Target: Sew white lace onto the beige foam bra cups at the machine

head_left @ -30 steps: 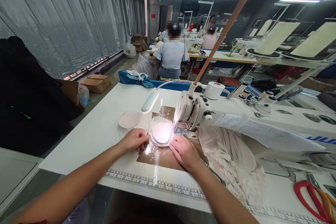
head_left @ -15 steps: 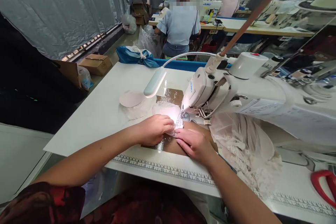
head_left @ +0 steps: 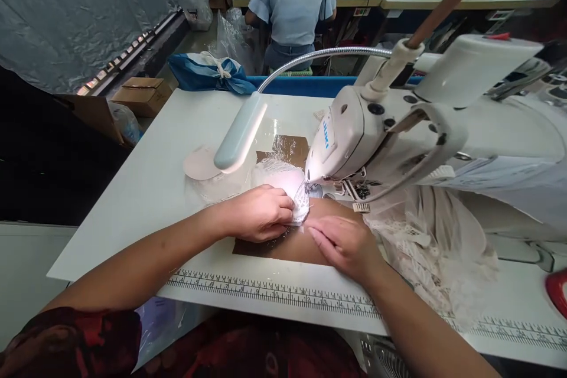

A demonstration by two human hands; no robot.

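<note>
A white lace cup piece [head_left: 277,177] lies under the needle end of a white sewing machine [head_left: 339,136], lit brightly by a lamp. My left hand [head_left: 261,212] is closed on its near left edge, fingers bent over the lace. Just right of the lace's near corner is my right hand [head_left: 343,242], with thumb and forefinger pressed together. Whatever lies between those fingertips is too small to make out. Beneath both hands is a brown sheet [head_left: 283,248] on the white table [head_left: 142,189].
A lamp head [head_left: 239,133] on a bendy metal neck hangs left of the needle. Pale round pieces [head_left: 201,163] lie at left. Cream lace fabric [head_left: 436,248] is heaped at right. A ruler strip [head_left: 274,295] runs along the front edge. A person [head_left: 295,6] sits ahead.
My right fingers have drawn off the lace to the right and curled together. My left hand stays on the lace. The view has moved closer and tilted down.
</note>
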